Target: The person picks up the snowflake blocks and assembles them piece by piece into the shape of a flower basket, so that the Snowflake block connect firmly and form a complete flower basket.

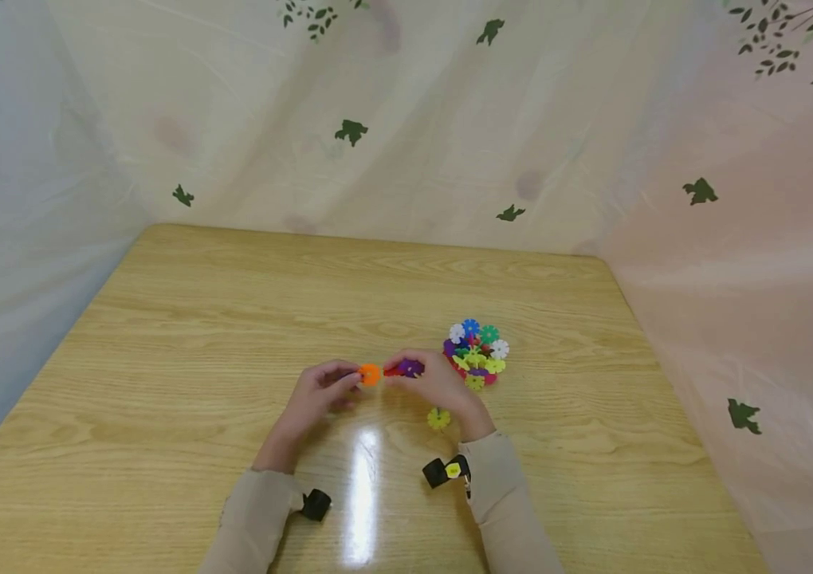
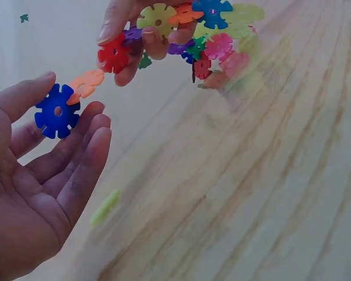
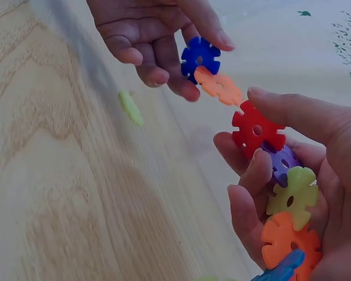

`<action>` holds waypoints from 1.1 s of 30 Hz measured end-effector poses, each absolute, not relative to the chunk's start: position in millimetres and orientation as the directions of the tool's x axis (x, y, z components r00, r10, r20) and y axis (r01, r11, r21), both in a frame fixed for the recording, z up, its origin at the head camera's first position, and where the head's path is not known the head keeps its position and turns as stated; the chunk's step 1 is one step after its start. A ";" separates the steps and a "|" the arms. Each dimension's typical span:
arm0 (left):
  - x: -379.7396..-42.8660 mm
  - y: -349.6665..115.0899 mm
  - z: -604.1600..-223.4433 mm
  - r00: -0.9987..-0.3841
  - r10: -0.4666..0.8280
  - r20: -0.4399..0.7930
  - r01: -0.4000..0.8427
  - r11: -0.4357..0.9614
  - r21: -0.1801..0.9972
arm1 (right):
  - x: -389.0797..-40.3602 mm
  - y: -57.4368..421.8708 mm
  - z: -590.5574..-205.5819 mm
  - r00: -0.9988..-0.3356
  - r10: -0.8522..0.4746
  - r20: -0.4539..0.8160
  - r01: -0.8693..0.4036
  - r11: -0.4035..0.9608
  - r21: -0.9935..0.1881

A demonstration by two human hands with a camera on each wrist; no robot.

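Observation:
My left hand (image 1: 316, 395) pinches a dark blue notched plastic disc (image 2: 57, 112) between thumb and fingers. An orange disc (image 3: 219, 86) is slotted into that blue one and points toward the right hand. My right hand (image 1: 442, 388) holds a chain of linked discs, its thumb and fingers on a red disc (image 3: 257, 129). Behind the red follow a purple disc (image 3: 282, 163), a yellow-green disc (image 3: 293, 198), another orange disc (image 3: 291, 243) and a blue disc (image 3: 282, 268). Orange and red edges meet between the hands; whether they interlock I cannot tell.
A pile of mixed-colour discs (image 1: 474, 359) lies on the wooden table (image 1: 234, 303) just beyond the right hand. One yellow-green piece (image 3: 130, 108) rests apart on the tabletop. Pale cloth (image 1: 414, 159) with leaf and bird shapes hangs behind and at the sides.

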State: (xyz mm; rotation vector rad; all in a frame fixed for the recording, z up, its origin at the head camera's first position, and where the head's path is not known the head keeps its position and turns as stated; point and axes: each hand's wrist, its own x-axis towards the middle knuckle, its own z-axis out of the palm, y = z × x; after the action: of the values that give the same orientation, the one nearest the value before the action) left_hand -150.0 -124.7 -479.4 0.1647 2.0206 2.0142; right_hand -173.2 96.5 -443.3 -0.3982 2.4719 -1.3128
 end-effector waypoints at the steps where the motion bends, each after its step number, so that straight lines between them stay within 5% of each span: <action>1: -150.2 -125.1 -479.3 -0.956 0.271 -0.116 -0.115 0.019 0.993 | -173.4 97.3 -443.5 -0.914 -0.379 -0.145 -0.093 0.542 -0.835; 11: -151.4 -123.0 -478.7 -0.975 0.202 -0.093 -0.107 -0.055 0.993 | -172.2 95.2 -441.9 -0.895 -0.421 -0.146 -0.101 0.510 -0.854; 33: -148.0 -121.2 -480.9 -0.954 0.291 -0.068 -0.074 -0.010 0.997 | -170.6 96.4 -443.0 -0.921 -0.370 -0.121 -0.088 0.499 -0.862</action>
State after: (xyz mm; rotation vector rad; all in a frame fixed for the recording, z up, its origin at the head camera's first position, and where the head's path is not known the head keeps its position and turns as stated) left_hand -148.0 -121.2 -480.9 0.2283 2.0103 2.0535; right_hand -170.6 96.4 -443.0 -0.3862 2.4558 -1.3880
